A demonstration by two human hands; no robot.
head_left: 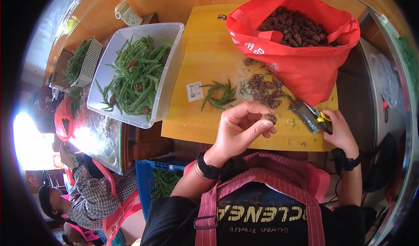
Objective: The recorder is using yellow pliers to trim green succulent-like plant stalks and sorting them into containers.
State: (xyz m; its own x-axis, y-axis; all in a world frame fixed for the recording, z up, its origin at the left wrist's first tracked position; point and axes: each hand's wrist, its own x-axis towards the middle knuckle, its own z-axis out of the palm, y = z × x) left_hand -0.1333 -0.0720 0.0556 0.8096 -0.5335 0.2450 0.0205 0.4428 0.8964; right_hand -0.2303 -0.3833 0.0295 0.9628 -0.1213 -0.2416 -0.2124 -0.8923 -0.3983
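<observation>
My left hand (244, 128) pinches a small brown pine cone (269, 118) between thumb and fingertips, above the yellow table (205, 130). What looks like a thin wire stands up from the cone. At the table's near right, my right hand (340, 130) has its fingers closed around the yellow-and-black handles of pliers (324, 120). Beside the pliers lies a dark, shiny bundle (304, 117), perhaps wires in clear wrapping. Several loose pine cones (264, 88) are heaped beyond my left hand. A small ring of green sprigs (218, 95) lies left of them, next to a white label (194, 91).
A red bag (301, 67) full of pine cones stands at the far right. On the left, a clear plastic bin (162, 87) holds green sprigs with cones. A white cup (128, 13) stands behind it. Another person in a checked shirt (94, 193) sits at lower left near a blue crate (143, 180).
</observation>
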